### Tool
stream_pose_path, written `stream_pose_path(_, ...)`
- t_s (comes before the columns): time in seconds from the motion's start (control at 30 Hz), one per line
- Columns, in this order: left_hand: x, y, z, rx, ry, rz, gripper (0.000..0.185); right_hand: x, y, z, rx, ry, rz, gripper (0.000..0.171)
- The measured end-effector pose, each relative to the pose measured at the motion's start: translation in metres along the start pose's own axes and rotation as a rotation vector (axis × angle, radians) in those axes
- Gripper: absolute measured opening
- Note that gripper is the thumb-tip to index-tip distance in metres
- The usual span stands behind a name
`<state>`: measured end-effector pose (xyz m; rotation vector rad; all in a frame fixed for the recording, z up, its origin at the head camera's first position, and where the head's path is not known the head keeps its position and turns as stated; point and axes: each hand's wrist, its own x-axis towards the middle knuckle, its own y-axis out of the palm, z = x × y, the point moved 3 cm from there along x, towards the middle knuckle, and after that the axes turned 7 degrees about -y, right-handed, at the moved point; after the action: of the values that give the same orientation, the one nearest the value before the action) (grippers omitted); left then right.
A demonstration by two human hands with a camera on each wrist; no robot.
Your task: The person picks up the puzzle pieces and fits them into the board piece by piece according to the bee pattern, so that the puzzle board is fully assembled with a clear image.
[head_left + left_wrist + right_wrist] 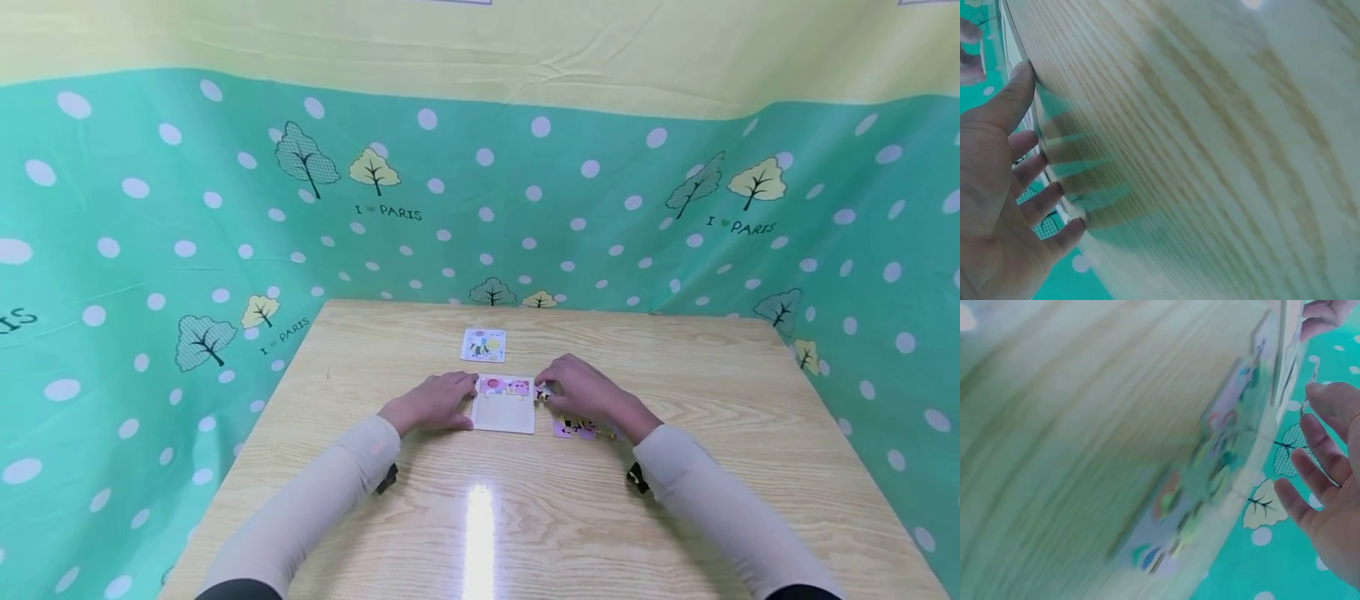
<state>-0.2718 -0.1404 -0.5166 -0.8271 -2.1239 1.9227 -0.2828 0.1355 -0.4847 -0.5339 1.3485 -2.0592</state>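
Head: one tray (504, 414) mid-desk (675, 500), two pieces seated; left hand (435, 402) flat at its left edge; right hand (581, 387) pinches a small piece (543, 392), part hidden; loose pieces (573, 428) uncountable; one card (483, 345) | Left wrist: fingers (1035, 187) spread on desk | Right wrist: blurred pieces (1204, 481), grip unclear

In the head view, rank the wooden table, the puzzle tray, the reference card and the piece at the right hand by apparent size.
1. Wooden table
2. Puzzle tray
3. Reference card, though it lies farther from the camera
4. Piece at the right hand
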Motion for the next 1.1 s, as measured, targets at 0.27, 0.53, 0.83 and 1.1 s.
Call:
stream_pose_path(0.27, 0.000, 0.000, -0.001, 0.010, 0.006, -0.002, 0.067, 0.016, 0.006, 0.013, 0.010, -0.049, -0.008, 0.033)
stream_pose_path(0.53, 0.001, 0.000, 0.000, 0.020, -0.012, 0.013, 0.066, 0.036, 0.019, 0.022, -0.020, -0.073, 0.023, 0.029)
stream_pose_path(0.83, 0.002, 0.002, 0.000, 0.033, -0.010, 0.006, 0.071, 0.053, 0.030, 0.037, -0.039, -0.082, 0.060, 0.035)
stream_pose_path(1.1, 0.000, 0.000, -0.003, 0.027, -0.019, -0.008, 0.071, 0.063, 0.038, 0.045, -0.073, -0.093, 0.069, 0.030)
